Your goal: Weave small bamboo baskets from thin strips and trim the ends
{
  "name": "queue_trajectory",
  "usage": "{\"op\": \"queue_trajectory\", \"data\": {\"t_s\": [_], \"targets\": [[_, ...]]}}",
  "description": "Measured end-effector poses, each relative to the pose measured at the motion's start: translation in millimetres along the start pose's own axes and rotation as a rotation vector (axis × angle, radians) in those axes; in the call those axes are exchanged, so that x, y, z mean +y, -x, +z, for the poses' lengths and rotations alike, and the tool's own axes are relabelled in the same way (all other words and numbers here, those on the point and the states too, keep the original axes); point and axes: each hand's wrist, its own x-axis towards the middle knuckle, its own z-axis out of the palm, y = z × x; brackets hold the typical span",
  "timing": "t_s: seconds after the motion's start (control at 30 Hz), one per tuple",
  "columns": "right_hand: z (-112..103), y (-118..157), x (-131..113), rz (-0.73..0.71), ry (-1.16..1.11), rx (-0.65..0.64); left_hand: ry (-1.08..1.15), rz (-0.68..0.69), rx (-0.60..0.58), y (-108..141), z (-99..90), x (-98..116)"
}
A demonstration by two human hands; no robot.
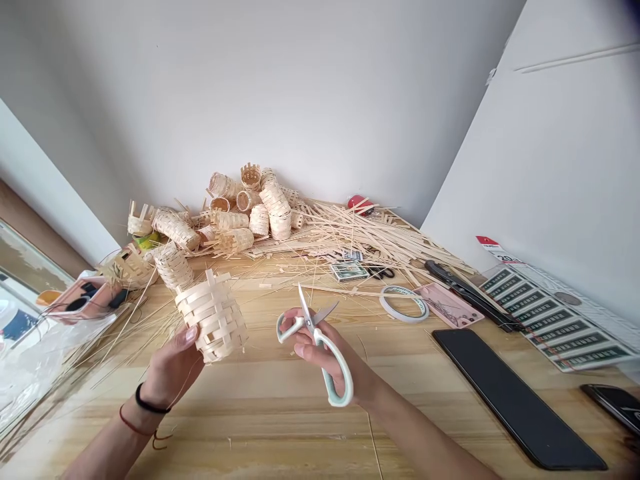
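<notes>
My left hand grips a woven bamboo basket; my right hand closes around open scissors above the wooden table.

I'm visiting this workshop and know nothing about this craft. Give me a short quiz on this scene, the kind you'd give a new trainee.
1. What does the left hand hold?
2. True or false: the right hand holds scissors with their blades apart.
3. Fill in the blank: the black band is on the ____ wrist.

Key:
1. A small woven basket
2. True
3. Left
</notes>
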Motion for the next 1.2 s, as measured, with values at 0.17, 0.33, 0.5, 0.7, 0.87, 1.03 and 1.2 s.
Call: {"op": "queue_trajectory", "data": {"t_s": [0.17,0.33,0.5,0.7,0.87,1.03,1.2], "targets": [[0.9,-0.1,1.0,-0.018,0.133,0.004,-0.023,0.009,0.009,0.7,-2.5,-1.6],[7.8,2.0,0.9,0.094,0.126,0.008,-0.061,-0.001,0.034,1.7,-7.9,-3.3],[13.2,4.3,-9.0,0.095,0.255,0.038,-0.068,0.0,0.039,0.1,-8.6,-2.7],[13.9,4.7,-9.0,-0.205,0.643,0.093,-0.044,-0.025,0.006,1.2,-6.4,-8.0],[22.1,7.9,1.1,-0.326,0.705,0.068,-0.051,-0.038,-0.031,8.7,5.4,-17.3],[28.3,9.1,6.2,-0.412,0.76,0.134,-0.071,-0.07,-0.1,14.6,21.9,-20.1],[27.1,7.9,7.5,-0.418,0.796,0.195,-0.089,-0.087,-0.073,18.1,28.5,-21.0]]}}
